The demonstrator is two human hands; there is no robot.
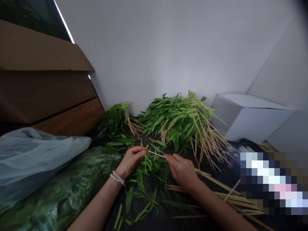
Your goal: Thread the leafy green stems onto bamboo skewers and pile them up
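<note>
My left hand (pixel 134 155), a beaded bracelet (pixel 117 178) at its wrist, pinches a leafy green stem (pixel 147 147) that looks like water spinach. Between thumb and fingers, my right hand (pixel 181 167) grips a thin wooden skewer (pixel 156 154). The skewer's far end meets the stem at my left fingertips; whether it pierces the stem I cannot tell. Leaves (pixel 141 179) hang and lie below both hands on a dark surface. Loose skewers (pixel 231 200) are spread under and beside my right forearm.
Skewered greens form a large pile (pixel 178 112) against the white wall, with a smaller bunch (pixel 115 117) to its left. A white box (pixel 252 118) stands at right. At left are a plastic bag of greens (pixel 72 183), a pale plastic bag (pixel 40 157) and a cardboard box (pixel 43 93).
</note>
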